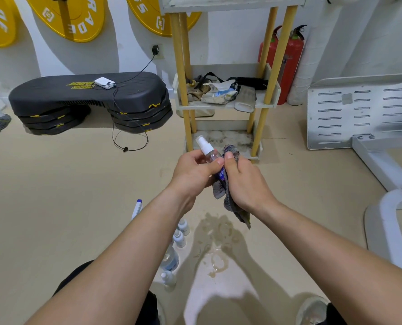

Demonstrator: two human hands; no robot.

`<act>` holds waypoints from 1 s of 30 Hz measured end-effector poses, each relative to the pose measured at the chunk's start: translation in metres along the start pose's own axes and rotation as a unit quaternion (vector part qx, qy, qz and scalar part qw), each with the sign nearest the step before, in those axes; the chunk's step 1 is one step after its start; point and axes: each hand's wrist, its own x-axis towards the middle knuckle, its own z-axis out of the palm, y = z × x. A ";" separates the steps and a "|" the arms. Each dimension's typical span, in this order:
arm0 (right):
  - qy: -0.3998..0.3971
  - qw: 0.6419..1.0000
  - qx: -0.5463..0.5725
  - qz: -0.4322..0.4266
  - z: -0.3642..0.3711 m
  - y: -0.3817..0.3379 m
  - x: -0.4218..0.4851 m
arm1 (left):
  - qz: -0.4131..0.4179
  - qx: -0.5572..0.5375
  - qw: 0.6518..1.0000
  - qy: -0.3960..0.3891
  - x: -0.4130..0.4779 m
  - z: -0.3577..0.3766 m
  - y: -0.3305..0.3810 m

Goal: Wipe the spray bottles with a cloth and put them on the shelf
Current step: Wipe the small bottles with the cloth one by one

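Two hands, one spray bottle, one cloth

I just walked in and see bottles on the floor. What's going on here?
A person holds a clear spray bottle in the left hand and wipes it with a grey cloth gripped in the right hand. Several more bottles stand on the floor by the left arm. No spray bottle shows on the shelf yet.

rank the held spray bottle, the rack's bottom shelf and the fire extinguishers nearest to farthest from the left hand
1. Spray bottle: gripped in the left hand.
2. Bottom shelf: low, just ahead.
3. Fire extinguishers: far back, behind the rack.
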 end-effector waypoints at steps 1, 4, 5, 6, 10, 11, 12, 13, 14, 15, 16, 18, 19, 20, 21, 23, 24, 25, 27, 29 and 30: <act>0.006 1.000 -0.005 -0.001 -0.001 0.000 0.000 | 0.001 0.006 1.000 -0.002 0.000 -0.001 0.001; 0.015 1.000 -0.005 -0.013 -0.005 -0.001 -0.003 | -0.001 0.027 1.000 -0.012 -0.001 -0.002 0.001; 0.013 1.000 -0.001 -0.013 -0.005 -0.001 -0.003 | -0.003 0.033 0.999 -0.014 -0.001 -0.002 0.001; 0.011 1.000 0.000 -0.014 -0.004 0.000 -0.003 | -0.008 0.035 0.999 -0.016 -0.002 -0.002 0.001; 0.006 0.999 -0.026 -0.027 -0.001 0.003 -0.004 | -0.038 0.031 0.999 -0.020 0.000 -0.003 0.001; 0.010 0.999 -0.042 -0.029 0.000 0.003 -0.004 | -0.039 0.031 0.999 -0.016 0.001 -0.003 0.000; 0.016 0.998 -0.055 -0.028 0.000 0.002 -0.004 | -0.036 0.034 0.999 -0.009 0.001 -0.004 0.000; 0.021 0.997 -0.065 -0.026 0.000 0.001 -0.004 | -0.029 0.042 0.999 0.000 0.001 -0.004 0.000; 0.027 0.997 -0.069 -0.025 -0.001 -0.001 -0.004 | -0.019 0.050 0.999 0.007 0.001 -0.004 -0.001; 0.030 0.997 -0.067 -0.023 -0.004 -0.002 -0.004 | -0.009 0.049 0.999 0.010 0.002 -0.004 -0.001; 0.028 0.998 -0.056 -0.022 -0.006 -0.003 -0.003 | -0.003 0.041 0.999 0.010 0.001 -0.005 -0.001; 0.007 1.000 -0.011 -0.019 -0.011 -0.006 -0.002 | 0.006 0.015 1.000 0.000 0.003 -0.008 0.000; -0.012 1.000 0.027 -0.005 -0.014 -0.008 0.000 | 0.013 0.000 1.000 -0.010 0.004 -0.010 0.001; -0.034 0.996 0.078 0.023 -0.016 -0.010 0.001 | 0.022 -0.016 0.999 -0.022 0.005 -0.011 0.002; -0.058 0.987 0.139 0.059 -0.018 -0.013 0.001 | 0.034 -0.032 0.998 -0.036 0.006 -0.013 0.002; -0.116 0.940 0.291 0.134 -0.023 -0.016 0.000 | 0.054 -0.061 0.994 -0.069 0.007 -0.015 0.005; -0.151 0.900 0.376 0.162 -0.024 -0.017 0.000 | 0.057 -0.074 0.992 -0.085 0.007 -0.016 0.007; -0.181 0.860 0.441 0.179 -0.026 -0.020 -0.003 | 0.056 -0.083 0.990 -0.101 0.006 -0.017 0.009; -0.193 0.849 0.461 0.170 -0.026 -0.020 -0.004 | 0.039 -0.078 0.989 -0.118 0.007 -0.020 0.013; -0.129 0.933 0.320 0.103 -0.024 -0.020 -0.006 | 0.010 -0.045 0.993 -0.108 0.007 -0.023 0.016; -0.093 0.973 0.204 0.051 -0.023 -0.019 -0.008 | -0.004 -0.036 0.995 -0.093 0.006 -0.023 0.016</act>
